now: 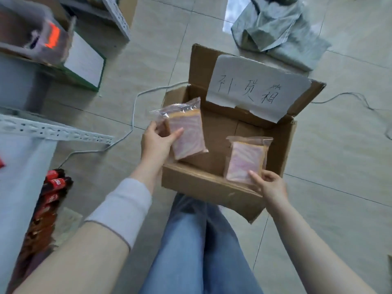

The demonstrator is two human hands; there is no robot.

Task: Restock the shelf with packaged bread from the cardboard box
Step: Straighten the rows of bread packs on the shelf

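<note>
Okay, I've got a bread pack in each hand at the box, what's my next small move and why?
Probably lift both packs clear of the cardboard box and swing them left toward the shelf. The left hand grips the left bread pack, the right hand pinches the right bread pack by its lower edge, and the box floor that shows is bare.

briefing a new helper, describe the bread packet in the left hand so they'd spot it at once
Find the open cardboard box on the tiled floor, handwritten paper label on its flap. The left packet is gripped by the left hand over the box's left side, higher than the right packet, which the right hand holds at the front wall.
</note>
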